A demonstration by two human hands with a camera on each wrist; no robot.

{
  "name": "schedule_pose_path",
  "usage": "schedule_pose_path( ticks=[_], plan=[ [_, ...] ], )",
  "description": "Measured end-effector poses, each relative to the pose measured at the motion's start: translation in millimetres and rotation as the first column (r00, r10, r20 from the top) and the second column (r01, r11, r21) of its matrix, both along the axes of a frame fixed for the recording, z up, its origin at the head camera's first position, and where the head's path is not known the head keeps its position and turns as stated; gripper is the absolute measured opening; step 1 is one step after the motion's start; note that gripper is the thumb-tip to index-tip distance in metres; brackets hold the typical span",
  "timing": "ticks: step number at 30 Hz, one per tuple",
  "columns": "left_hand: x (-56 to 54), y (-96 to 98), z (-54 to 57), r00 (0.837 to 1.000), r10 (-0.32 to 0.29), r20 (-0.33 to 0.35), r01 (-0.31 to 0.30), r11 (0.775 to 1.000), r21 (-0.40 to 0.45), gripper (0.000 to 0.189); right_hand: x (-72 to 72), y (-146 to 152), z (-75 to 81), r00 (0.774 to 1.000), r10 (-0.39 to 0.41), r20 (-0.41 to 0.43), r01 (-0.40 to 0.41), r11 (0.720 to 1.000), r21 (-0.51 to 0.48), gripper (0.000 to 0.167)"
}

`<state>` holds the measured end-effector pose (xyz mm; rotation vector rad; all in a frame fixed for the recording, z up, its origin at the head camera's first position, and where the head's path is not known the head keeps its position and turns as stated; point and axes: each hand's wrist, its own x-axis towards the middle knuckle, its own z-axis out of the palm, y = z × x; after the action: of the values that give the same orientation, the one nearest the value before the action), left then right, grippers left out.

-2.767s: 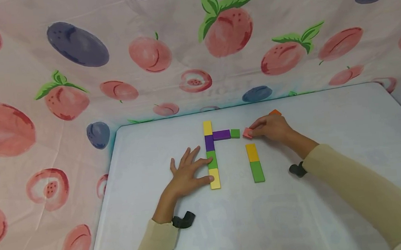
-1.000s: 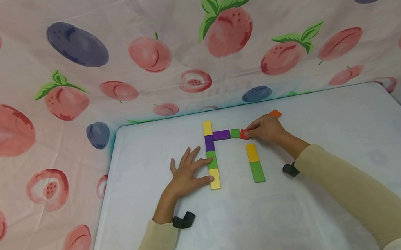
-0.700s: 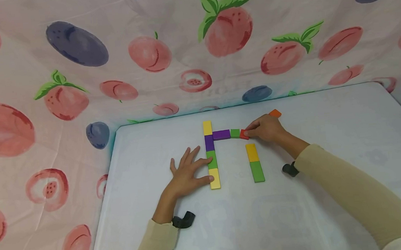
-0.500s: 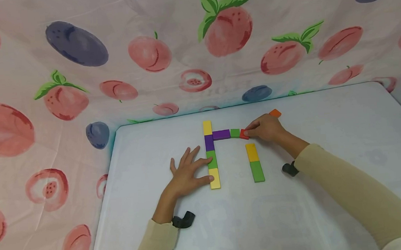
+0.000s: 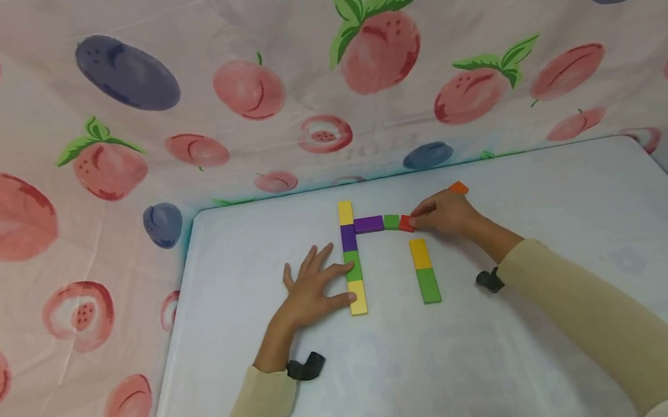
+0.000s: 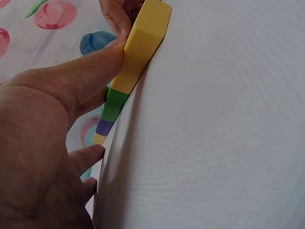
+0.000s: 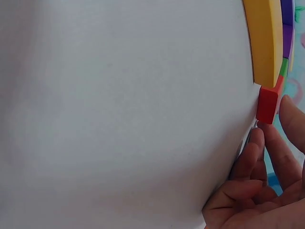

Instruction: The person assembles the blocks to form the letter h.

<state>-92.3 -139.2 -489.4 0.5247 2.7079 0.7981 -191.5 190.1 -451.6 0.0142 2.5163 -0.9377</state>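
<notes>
On the white table, a column of flat blocks runs from a far yellow block [image 5: 345,213] through a purple block [image 5: 349,238] and a green block [image 5: 353,266] to a near yellow block [image 5: 357,297]. My left hand [image 5: 308,295] spreads its fingers beside it, index on the green block and thumb on the near yellow one. A purple bar [image 5: 369,225] juts right from the column, followed by a small green block [image 5: 391,222] and a slightly tilted red block [image 5: 406,223]. My right hand [image 5: 446,213] has thumb and index at the red block's right end.
An orange-yellow block [image 5: 419,254] and a longer green block [image 5: 428,286] lie end to end below the red block. An orange block [image 5: 459,188] shows partly behind my right hand. A fruit-print cloth [image 5: 300,74] hangs beyond the table's far edge.
My right hand has brought the red block left against the small green block, then its wrist has shifted slightly right. My left hand stays in place.
</notes>
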Motion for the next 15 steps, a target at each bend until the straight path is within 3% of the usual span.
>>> schedule_pose_path(
  ticks=[15],
  plan=[
    [-0.2, -0.4, 0.0, 1.0, -0.002, 0.0, 0.002, 1.0, -0.003, 0.06, 1.6, 0.0, -4.3, 0.999, 0.014, -0.05, -0.014, 1.0, -0.003, 0.032]
  ],
)
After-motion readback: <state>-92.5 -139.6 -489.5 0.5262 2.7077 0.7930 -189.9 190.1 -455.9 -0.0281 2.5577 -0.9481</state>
